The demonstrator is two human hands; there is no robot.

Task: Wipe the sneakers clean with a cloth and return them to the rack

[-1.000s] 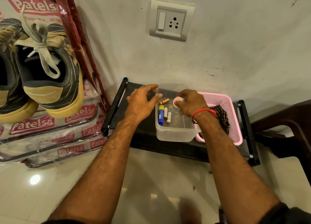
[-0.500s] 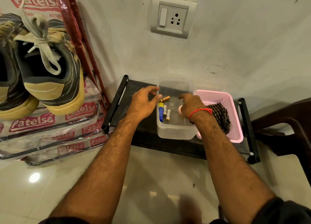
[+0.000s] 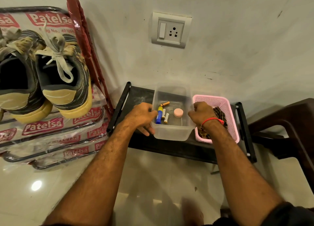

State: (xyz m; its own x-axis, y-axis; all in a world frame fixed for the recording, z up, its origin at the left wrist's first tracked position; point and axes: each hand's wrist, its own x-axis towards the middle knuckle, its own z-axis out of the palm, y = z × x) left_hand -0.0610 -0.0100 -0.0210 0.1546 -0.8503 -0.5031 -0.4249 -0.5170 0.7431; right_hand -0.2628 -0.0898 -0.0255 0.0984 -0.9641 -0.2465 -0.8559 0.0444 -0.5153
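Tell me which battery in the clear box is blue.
The long blue battery at the left end of the row, nearest the left hand in the clear box. The others beside it are orange, white or gold.

Both bare forearms reach forward from 6 o'clock toward 12, roughly parallel. Left hand [image 3: 141, 117] curls its fingers against the left wall of what it grips, thumb low. Right hand [image 3: 200, 114] curls over the opposite rim, knuckles up; a red thread band [image 3: 212, 120] circles the right wrist.

Black shelf [image 3: 141, 96] carries clear tub [image 3: 171, 132], pink basket [image 3: 227, 110].
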